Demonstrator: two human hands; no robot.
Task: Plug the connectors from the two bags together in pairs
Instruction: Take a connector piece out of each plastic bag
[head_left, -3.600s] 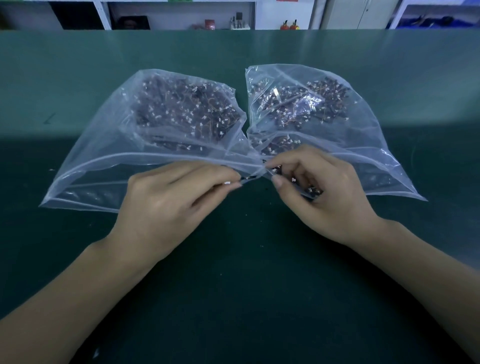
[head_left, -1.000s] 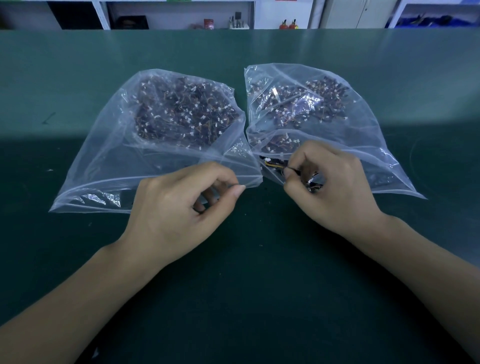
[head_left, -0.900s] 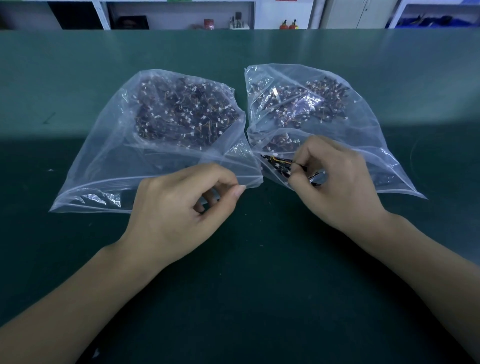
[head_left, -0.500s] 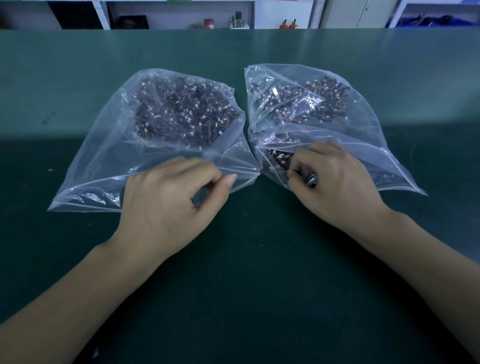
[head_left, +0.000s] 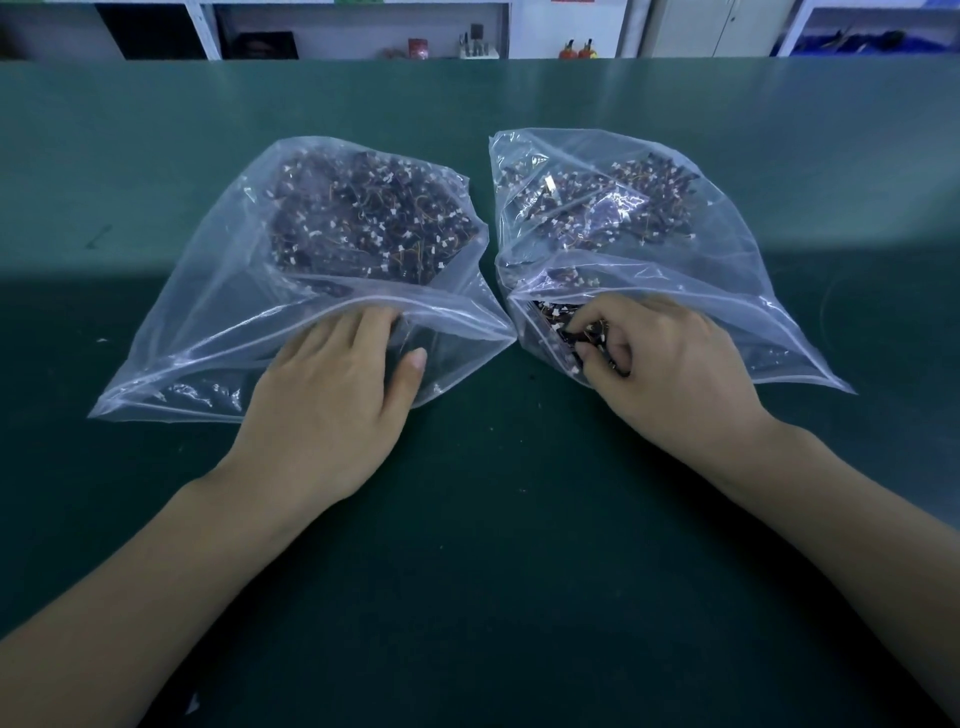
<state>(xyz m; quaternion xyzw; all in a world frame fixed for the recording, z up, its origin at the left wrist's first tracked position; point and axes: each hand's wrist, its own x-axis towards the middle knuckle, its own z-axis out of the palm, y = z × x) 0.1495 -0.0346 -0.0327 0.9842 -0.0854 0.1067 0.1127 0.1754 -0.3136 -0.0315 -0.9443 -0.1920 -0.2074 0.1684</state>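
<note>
Reaching: left hand (head_left: 332, 395) fingers straight, inside left bag (head_left: 208, 322).
Picking: connectors (head_left: 566, 325) pinched by right hand (head_left: 670, 374), right bag (head_left: 737, 270).
Done: no mated pairs seen; approx. all left.

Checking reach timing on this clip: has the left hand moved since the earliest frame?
Yes. The left hand has gone forward from the bare mat, fingers into the mouth of the left bag, which has stayed in place.

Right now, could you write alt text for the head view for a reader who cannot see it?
A person's left hand reaches into the open mouth of the left bag while the right hand pinches small wired connectors at the mouth of the right bag. Both clear bags lie side by side on a green table.
</note>
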